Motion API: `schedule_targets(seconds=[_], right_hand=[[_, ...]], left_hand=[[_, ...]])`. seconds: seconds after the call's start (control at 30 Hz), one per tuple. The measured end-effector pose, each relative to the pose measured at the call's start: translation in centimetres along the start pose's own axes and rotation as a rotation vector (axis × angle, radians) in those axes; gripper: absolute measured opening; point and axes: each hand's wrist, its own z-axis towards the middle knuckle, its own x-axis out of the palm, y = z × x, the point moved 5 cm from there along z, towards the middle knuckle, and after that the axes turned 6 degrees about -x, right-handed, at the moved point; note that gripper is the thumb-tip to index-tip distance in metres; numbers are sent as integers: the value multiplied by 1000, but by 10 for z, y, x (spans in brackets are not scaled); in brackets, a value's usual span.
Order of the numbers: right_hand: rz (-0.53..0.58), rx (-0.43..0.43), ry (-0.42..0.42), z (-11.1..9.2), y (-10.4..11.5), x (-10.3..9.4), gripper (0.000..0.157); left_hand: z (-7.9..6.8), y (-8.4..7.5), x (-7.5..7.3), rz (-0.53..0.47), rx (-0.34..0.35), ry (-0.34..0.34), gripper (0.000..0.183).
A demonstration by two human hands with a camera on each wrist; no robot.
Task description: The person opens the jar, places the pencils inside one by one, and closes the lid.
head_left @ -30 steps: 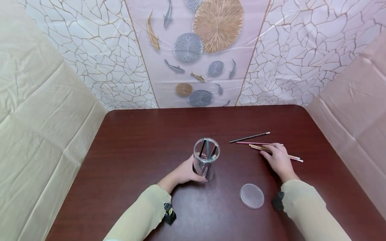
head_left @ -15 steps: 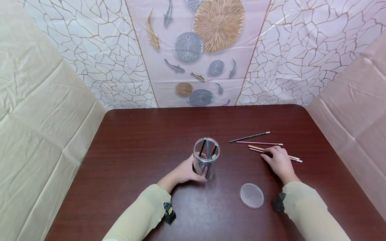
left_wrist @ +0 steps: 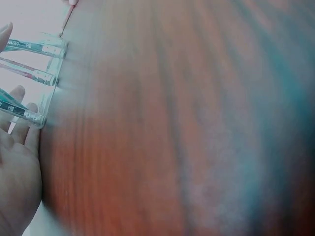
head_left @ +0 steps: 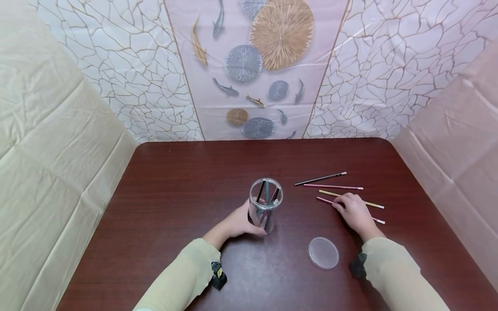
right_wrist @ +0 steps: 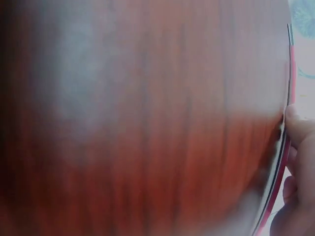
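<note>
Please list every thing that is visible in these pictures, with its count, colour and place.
clear jar: one, transparent, upright, table centre
pencils in the jar: several, mostly dark, exact count unclear
loose pencils: four; black, pink, yellow, pink; lying right of the jar
round lid: one, clear, flat on the table, near edge
table: one, dark red-brown
backdrop: one, fish and disc pattern, behind the table
left hand: grips the jar
right hand: rests on the nearest pink pencil
</note>
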Motion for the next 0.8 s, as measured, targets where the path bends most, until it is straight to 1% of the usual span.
schedule_targets(seconds=[0.07, 0.2, 0.27, 0.37, 0.47, 0.6, 0.8], right_hand=[[2, -12, -20, 1, 4, -1, 7], [28, -18, -69, 6, 13, -5, 7], [51, 1, -77, 9, 18, -8, 8], [87, 46, -88, 13, 24, -13, 10], [116, 87, -118, 18, 31, -20, 11], [159, 123, -188, 24, 40, -31, 14], [233, 215, -317, 31, 48, -48, 17]], left_hand=[[2, 5, 1, -3, 12, -6, 83], [10, 25, 5, 3, 4, -11, 86], [13, 35, 6, 8, -11, -12, 88], [14, 38, 6, 7, -15, -10, 89], [15, 37, 6, -2, -14, -5, 89], [14, 33, 5, -16, -14, -1, 88], [2, 6, 0, -13, -10, 2, 87]])
